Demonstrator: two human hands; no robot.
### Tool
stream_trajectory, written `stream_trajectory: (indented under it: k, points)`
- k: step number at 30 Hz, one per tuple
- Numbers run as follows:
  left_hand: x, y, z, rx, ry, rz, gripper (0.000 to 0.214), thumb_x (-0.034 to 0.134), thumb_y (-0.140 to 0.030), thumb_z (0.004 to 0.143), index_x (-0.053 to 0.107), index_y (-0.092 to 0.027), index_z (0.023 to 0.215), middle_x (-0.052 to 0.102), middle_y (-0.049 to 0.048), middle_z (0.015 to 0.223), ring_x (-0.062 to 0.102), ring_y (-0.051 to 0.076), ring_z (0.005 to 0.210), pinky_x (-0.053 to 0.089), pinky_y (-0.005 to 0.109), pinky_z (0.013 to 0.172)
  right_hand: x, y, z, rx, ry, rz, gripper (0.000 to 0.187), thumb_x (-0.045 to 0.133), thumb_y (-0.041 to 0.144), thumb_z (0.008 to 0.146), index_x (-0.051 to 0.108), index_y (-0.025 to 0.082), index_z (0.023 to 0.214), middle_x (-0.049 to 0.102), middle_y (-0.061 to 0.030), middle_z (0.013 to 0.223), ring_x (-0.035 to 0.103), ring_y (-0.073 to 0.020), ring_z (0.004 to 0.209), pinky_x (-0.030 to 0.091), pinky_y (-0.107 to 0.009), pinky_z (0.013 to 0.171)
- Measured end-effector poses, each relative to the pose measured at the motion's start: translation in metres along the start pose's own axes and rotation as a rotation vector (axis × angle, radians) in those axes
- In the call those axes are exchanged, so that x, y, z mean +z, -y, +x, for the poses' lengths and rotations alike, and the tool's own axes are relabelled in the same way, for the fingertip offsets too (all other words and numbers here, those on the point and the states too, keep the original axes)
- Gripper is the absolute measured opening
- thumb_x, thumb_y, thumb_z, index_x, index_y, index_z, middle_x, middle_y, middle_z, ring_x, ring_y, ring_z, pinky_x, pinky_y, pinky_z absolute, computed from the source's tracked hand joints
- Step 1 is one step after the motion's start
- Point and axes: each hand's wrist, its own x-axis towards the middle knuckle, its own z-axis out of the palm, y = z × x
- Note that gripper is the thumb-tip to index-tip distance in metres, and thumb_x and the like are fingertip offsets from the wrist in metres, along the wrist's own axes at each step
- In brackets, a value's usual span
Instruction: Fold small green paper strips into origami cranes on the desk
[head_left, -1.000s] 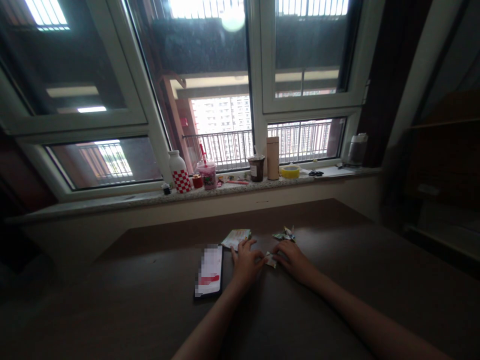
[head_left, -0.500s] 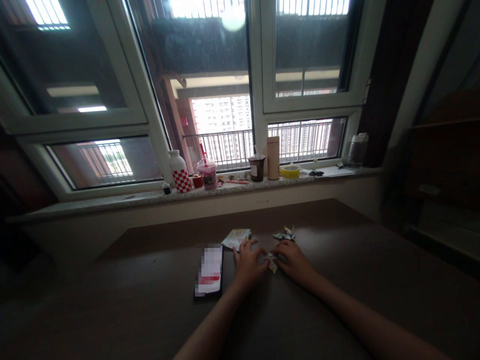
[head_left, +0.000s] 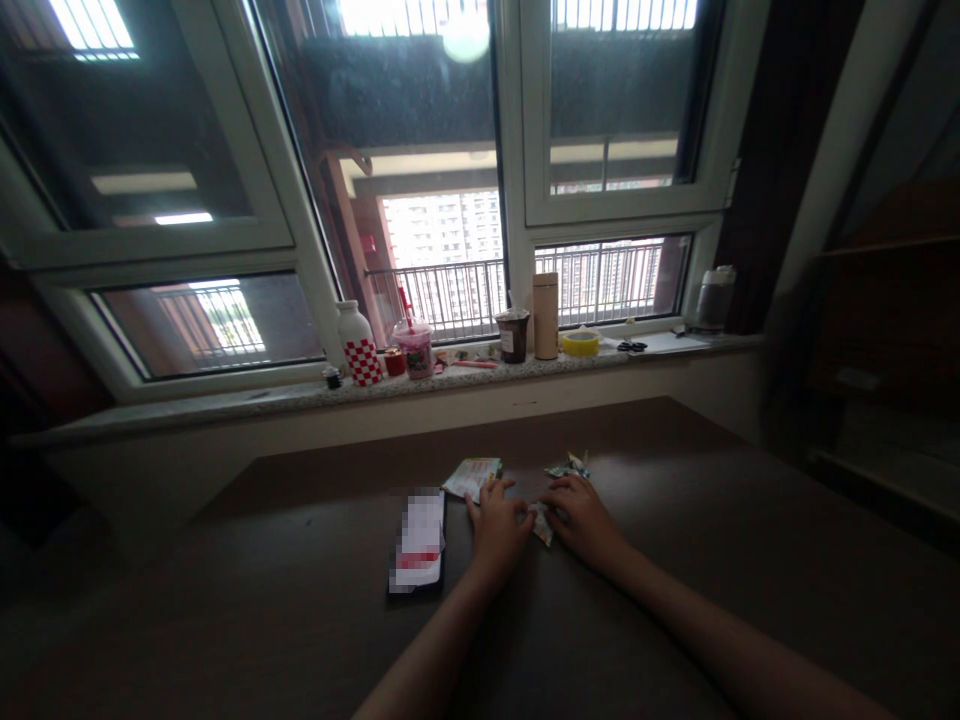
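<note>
On the dark table, a small folded piece of printed paper [head_left: 543, 527] lies between my two hands. My left hand [head_left: 498, 525] has its thumb and forefinger curled together at the paper's left edge, while its other fingers rest forward by a flat printed sheet [head_left: 471, 478]. From the right, my right hand [head_left: 583, 516] pinches the same piece, its fingers bent over the upper edge and partly hiding it. Just beyond the right hand sits a small pile of folded, colourful paper [head_left: 571, 467]. Whether the pieces are paper or wrapper is too small to tell.
A phone [head_left: 418, 542] with a blurred screen lies left of my left hand. Along the windowsill [head_left: 300, 398] stand a checkered bottle [head_left: 362, 345], a pink drink cup [head_left: 417, 350], a dark drink cup [head_left: 513, 335], a tan flask [head_left: 546, 316], yellow tape [head_left: 580, 344] and scissors [head_left: 632, 347].
The small paper piece has shifted slightly and now shows more of its printed face between the hands. Both hands stay almost in place, with small finger movements.
</note>
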Motion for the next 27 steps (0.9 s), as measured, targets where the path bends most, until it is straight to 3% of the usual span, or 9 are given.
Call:
stream_trajectory:
  k: [7, 15, 21, 27]
  points:
    - [0.005, -0.001, 0.004, -0.05, -0.007, -0.044, 0.011, 0.066, -0.033, 0.08, 0.076, -0.027, 0.081, 0.057, 0.004, 0.135, 0.037, 0.031, 0.135, 0.012, 0.066, 0.113, 0.01, -0.005, 0.003, 0.123, 0.039, 0.025, 0.024, 0.061, 0.014, 0.079, 0.071, 0.02, 0.1, 0.071, -0.0087, 0.101, 0.056, -0.0272, 0.107, 0.039, -0.044, 0.099]
    - [0.0, -0.008, 0.005, -0.119, -0.006, -0.059, 0.01, 0.066, -0.028, 0.077, 0.076, -0.028, 0.077, 0.055, 0.0032, 0.138, 0.034, 0.031, 0.137, 0.009, 0.07, 0.111, 0.012, -0.006, 0.006, 0.137, 0.048, 0.001, 0.023, 0.06, 0.016, 0.078, 0.071, 0.021, 0.097, 0.071, -0.0069, 0.1, 0.055, -0.0272, 0.108, 0.036, -0.045, 0.099]
    - [0.002, -0.009, 0.002, -0.13, -0.012, -0.051, 0.009, 0.066, -0.028, 0.075, 0.075, -0.028, 0.077, 0.053, 0.0031, 0.141, 0.03, 0.034, 0.139, 0.007, 0.071, 0.11, 0.018, -0.012, 0.006, 0.215, 0.064, 0.095, 0.029, 0.058, 0.014, 0.074, 0.072, 0.019, 0.099, 0.07, -0.0095, 0.102, 0.058, -0.0265, 0.103, 0.042, -0.041, 0.093]
    - [0.008, -0.004, 0.001, -0.135, -0.026, -0.085, 0.009, 0.065, -0.028, 0.076, 0.074, -0.027, 0.077, 0.052, 0.0029, 0.142, 0.027, 0.033, 0.141, 0.004, 0.071, 0.11, 0.015, -0.022, 0.006, 0.193, 0.028, 0.277, 0.025, 0.058, 0.016, 0.075, 0.073, 0.02, 0.095, 0.07, -0.0081, 0.101, 0.059, -0.0257, 0.104, 0.043, -0.041, 0.096]
